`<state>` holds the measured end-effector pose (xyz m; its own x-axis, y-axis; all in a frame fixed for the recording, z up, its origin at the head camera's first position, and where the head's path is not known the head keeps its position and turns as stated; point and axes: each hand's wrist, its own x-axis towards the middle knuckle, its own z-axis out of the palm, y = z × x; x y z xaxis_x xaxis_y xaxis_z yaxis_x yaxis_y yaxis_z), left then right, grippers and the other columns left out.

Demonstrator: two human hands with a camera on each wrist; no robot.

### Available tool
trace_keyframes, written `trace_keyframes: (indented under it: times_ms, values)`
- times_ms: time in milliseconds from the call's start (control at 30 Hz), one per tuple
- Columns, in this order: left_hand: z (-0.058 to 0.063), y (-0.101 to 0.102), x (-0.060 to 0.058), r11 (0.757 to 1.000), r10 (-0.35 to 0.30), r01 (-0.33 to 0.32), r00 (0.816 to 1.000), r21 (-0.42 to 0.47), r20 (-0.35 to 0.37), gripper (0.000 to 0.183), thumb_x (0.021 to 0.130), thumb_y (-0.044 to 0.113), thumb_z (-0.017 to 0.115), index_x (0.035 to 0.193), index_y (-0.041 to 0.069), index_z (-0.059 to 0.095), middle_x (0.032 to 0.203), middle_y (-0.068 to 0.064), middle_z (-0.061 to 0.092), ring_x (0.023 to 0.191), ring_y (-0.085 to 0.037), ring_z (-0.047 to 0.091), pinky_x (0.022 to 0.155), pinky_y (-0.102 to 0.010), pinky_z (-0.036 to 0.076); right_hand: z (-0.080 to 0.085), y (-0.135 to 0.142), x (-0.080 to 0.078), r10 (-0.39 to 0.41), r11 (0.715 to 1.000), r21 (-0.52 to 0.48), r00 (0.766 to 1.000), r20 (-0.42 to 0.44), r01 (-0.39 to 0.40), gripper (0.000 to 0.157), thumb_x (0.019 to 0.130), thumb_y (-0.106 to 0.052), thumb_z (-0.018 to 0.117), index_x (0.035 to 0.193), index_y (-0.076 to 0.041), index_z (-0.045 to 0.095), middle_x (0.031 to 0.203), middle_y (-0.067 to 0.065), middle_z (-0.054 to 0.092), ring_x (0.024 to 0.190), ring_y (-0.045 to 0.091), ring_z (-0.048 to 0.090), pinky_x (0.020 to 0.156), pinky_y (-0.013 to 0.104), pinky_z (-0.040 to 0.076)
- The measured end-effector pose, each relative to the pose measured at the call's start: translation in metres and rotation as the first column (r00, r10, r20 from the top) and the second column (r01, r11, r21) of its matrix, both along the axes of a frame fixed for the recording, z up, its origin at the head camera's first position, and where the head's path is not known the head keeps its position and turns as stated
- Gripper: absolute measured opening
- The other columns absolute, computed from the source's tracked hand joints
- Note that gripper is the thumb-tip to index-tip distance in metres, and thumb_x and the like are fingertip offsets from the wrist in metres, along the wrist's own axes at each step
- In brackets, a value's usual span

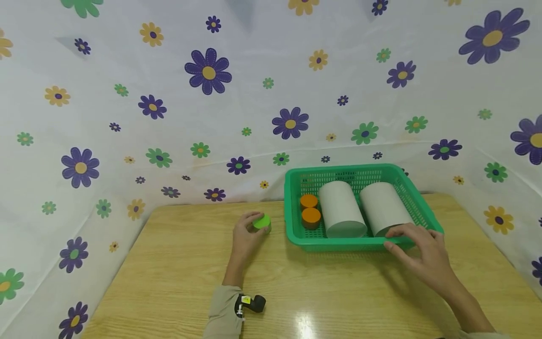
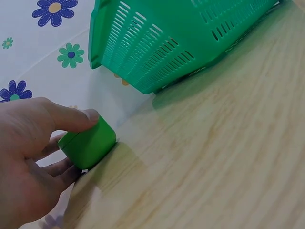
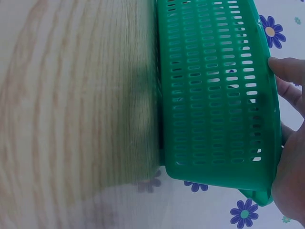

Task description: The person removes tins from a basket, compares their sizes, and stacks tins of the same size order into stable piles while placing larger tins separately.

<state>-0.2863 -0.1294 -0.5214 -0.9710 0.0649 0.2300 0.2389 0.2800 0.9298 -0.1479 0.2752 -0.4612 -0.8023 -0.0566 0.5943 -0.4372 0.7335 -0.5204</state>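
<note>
My left hand (image 1: 247, 237) pinches a small bright green round container (image 2: 93, 143) between thumb and fingers. The container stands at the table's surface, left of a green plastic basket (image 1: 338, 244). A seam near its upper end shows in the left wrist view. At the basket's front right, my right hand (image 1: 427, 254) holds the rim, thumb on the outer side and fingers reaching over it. Inside the basket lie two white cylinders (image 1: 342, 207), side by side. Two small orange-topped round containers (image 1: 311, 215) stand along the basket's left wall.
The wooden table (image 1: 169, 273) carries the basket near its back edge. A white cloth (image 1: 254, 99) with printed flowers hangs behind and at both sides. A small black camera (image 1: 254, 303) is strapped to the left sleeve.
</note>
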Motion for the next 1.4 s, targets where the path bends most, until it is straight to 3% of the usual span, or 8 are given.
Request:
trace_keyframes:
  times_ms: [300,567,867,967,1133,1400]
  values:
    - [-0.004,-0.001,0.000,1.000,-0.020,0.020,1.000,0.014,0.015,0.044,0.086,-0.002,0.078,0.129,-0.001,0.067,0.141,-0.014,0.056,0.133,-0.037,0.053,0.110,-0.043,0.046,-0.002,0.000,0.001,0.008,1.000,-0.007,1.000,-0.008,-0.008,0.030,0.079,-0.001,0.084,0.099,-0.021,0.071,0.097,-0.008,0.069,0.100,-0.004,0.050,0.090,0.047,0.022]
    - [0.002,-0.005,-0.001,0.998,-0.048,0.048,0.999,-0.033,-0.003,0.045,0.084,-0.003,0.080,0.128,-0.003,0.067,0.141,-0.018,0.056,0.135,-0.040,0.049,0.113,-0.050,0.042,-0.002,-0.001,-0.001,0.010,1.000,0.002,0.999,-0.034,-0.010,0.030,0.076,0.000,0.084,0.097,-0.018,0.072,0.095,-0.006,0.070,0.100,-0.005,0.050,0.090,0.044,0.021]
    - [0.006,-0.008,0.000,0.995,-0.095,0.094,0.996,-0.023,-0.007,0.047,0.085,-0.005,0.078,0.131,-0.004,0.064,0.137,-0.022,0.057,0.128,-0.043,0.055,0.107,-0.050,0.049,-0.005,0.000,-0.001,0.010,1.000,0.006,0.999,-0.046,-0.010,0.033,0.075,0.001,0.084,0.097,-0.020,0.071,0.094,-0.007,0.070,0.099,-0.007,0.050,0.090,0.043,0.021]
    - [0.011,-0.008,0.000,0.995,-0.092,0.092,0.996,-0.043,-0.007,0.048,0.087,-0.002,0.078,0.133,-0.002,0.064,0.138,-0.020,0.057,0.130,-0.042,0.054,0.109,-0.053,0.045,-0.006,0.000,-0.001,0.009,1.000,0.006,0.999,-0.046,-0.008,0.033,0.075,0.001,0.084,0.097,-0.020,0.071,0.095,-0.008,0.069,0.099,-0.007,0.050,0.090,0.040,0.020]
    - [0.029,-0.008,0.002,0.993,-0.065,0.055,0.994,-0.105,-0.089,0.045,0.089,0.004,0.079,0.131,0.000,0.065,0.137,-0.018,0.060,0.130,-0.041,0.052,0.111,-0.059,0.041,-0.009,0.000,-0.001,0.008,1.000,0.005,0.999,-0.045,-0.008,0.034,0.075,0.001,0.084,0.098,-0.020,0.071,0.096,-0.008,0.069,0.099,-0.006,0.050,0.091,0.035,0.019]
    - [0.064,0.005,0.009,0.983,-0.083,0.038,0.964,-0.179,-0.254,0.039,0.093,0.013,0.077,0.131,0.006,0.068,0.135,-0.010,0.062,0.128,-0.031,0.055,0.110,-0.053,0.044,-0.009,0.001,-0.003,0.003,1.000,0.003,0.999,-0.051,-0.002,0.034,0.075,0.000,0.085,0.099,-0.021,0.072,0.096,-0.008,0.069,0.098,-0.004,0.050,0.090,0.037,0.020]
